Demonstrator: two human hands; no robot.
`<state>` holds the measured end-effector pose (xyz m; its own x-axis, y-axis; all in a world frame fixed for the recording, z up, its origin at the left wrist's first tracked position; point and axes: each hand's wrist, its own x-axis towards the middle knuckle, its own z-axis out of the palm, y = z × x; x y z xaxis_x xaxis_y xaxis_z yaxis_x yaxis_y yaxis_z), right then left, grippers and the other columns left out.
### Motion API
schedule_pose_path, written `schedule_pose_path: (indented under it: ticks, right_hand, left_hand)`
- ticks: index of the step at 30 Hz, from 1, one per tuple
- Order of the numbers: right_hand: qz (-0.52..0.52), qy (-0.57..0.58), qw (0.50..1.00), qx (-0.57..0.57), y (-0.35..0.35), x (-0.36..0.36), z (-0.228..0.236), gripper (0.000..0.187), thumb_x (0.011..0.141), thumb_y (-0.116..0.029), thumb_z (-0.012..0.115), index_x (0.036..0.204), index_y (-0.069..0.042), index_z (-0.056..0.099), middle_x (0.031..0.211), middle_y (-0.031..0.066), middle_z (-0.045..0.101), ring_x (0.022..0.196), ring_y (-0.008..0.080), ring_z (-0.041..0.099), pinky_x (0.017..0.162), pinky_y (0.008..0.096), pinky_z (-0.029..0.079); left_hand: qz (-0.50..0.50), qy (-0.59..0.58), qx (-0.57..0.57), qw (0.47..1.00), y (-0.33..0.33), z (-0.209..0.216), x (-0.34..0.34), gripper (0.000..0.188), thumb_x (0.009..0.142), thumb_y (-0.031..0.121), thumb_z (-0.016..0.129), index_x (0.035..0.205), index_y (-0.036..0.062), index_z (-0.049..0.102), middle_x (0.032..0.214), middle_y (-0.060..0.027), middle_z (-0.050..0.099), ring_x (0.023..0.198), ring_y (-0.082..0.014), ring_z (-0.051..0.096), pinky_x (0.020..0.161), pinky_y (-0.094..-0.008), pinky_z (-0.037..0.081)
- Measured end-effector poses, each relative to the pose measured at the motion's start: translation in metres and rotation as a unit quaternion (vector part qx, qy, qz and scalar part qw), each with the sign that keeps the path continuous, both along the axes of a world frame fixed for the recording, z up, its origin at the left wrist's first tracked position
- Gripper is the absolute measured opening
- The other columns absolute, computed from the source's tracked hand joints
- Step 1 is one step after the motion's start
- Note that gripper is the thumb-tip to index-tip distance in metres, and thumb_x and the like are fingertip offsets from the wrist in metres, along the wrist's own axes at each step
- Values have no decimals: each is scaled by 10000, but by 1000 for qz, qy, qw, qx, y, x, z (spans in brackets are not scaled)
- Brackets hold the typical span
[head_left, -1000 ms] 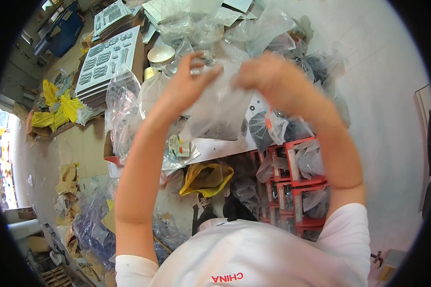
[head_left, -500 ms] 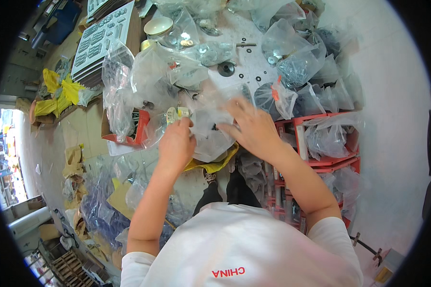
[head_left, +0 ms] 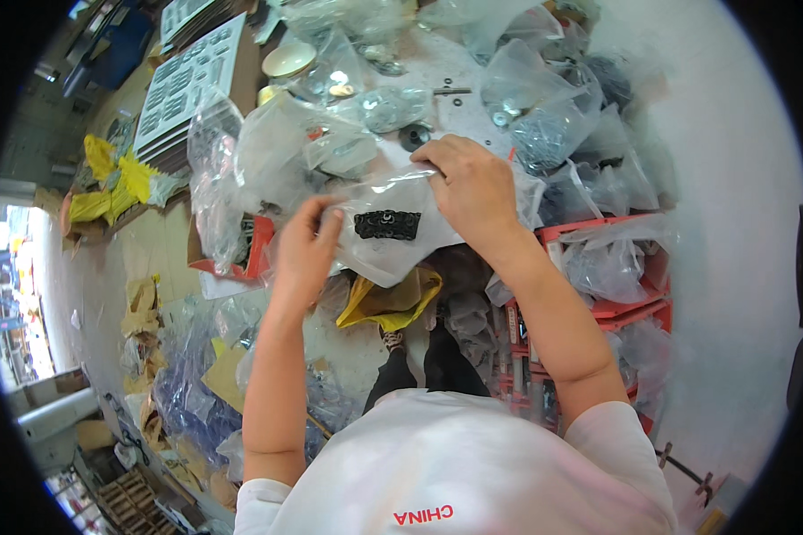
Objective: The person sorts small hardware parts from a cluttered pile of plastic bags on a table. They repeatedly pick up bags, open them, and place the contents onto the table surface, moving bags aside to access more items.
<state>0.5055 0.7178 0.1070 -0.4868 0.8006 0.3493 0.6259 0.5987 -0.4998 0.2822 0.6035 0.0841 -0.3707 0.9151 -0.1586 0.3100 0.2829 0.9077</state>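
Note:
A clear plastic bag (head_left: 379, 260) is stretched between my two hands above the near edge of the table. Inside it, or just behind its film, lies a dense cluster of small black parts (head_left: 387, 225); their exact kind is too small to make out. My left hand (head_left: 309, 245) is closed on the bag's left side, thumb and fingers together. At the upper right corner, my right hand (head_left: 475, 192) pinches the film with its fingers bent over the edge. Below the bag, a yellow-rimmed sack (head_left: 391, 303) hangs open in front of my legs.
Clear bags of metal hardware (head_left: 544, 134) crowd the table's right side, more bags (head_left: 277, 156) its left. A black disc (head_left: 414, 135) lies beyond my hands. Red bins (head_left: 608, 308) stand at the right; sheet-covered boxes (head_left: 192, 85) are stacked far left.
My right hand has moved up and slightly right, my left a little down and left. The bag is now spread taut between them, with the black cluster plainly visible.

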Motion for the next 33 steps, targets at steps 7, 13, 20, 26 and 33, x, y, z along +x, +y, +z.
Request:
schedule_pose_path:
  ticks: [7,13,20,26,33]
  right_hand:
    - [-127,100,979,-123,6,123,-5,361,948,-259,733,1259,-78,719,1224,113,734,1041,269,713,916,372,550]
    - [-269,-272,878,-287,82,267,-18,375,907,-299,759,1153,-19,718,1144,177,748,1093,371,707,925,482,544]
    - [-242,-151,938,-199,78,275,-105,246,903,-224,744,1076,-50,753,1038,192,749,994,418,696,847,495,532]
    - [-179,-38,976,-121,81,271,-67,178,936,-50,650,1090,-34,738,1038,181,732,963,382,696,851,448,530]
    - [-23,-6,996,-82,51,237,114,158,917,63,621,1051,26,696,945,83,641,913,206,634,903,335,511]
  left_hand:
    - [13,163,37,986,34,1,-4,184,903,80,697,1086,64,710,852,-77,587,702,-216,543,693,-352,474]
    - [29,422,55,905,49,26,-2,247,880,-21,619,1058,127,705,940,-47,574,738,-253,594,690,-394,483]
    - [64,424,65,901,54,27,19,257,930,4,638,1165,108,646,1218,-111,545,906,-301,670,784,-409,539]
    - [-16,320,11,947,37,32,7,232,938,15,658,1163,68,639,1306,-145,528,1021,-307,656,849,-426,533]
    - [-15,334,163,928,29,54,20,384,909,79,743,1281,68,649,1434,-165,509,1266,-347,569,1049,-427,473]
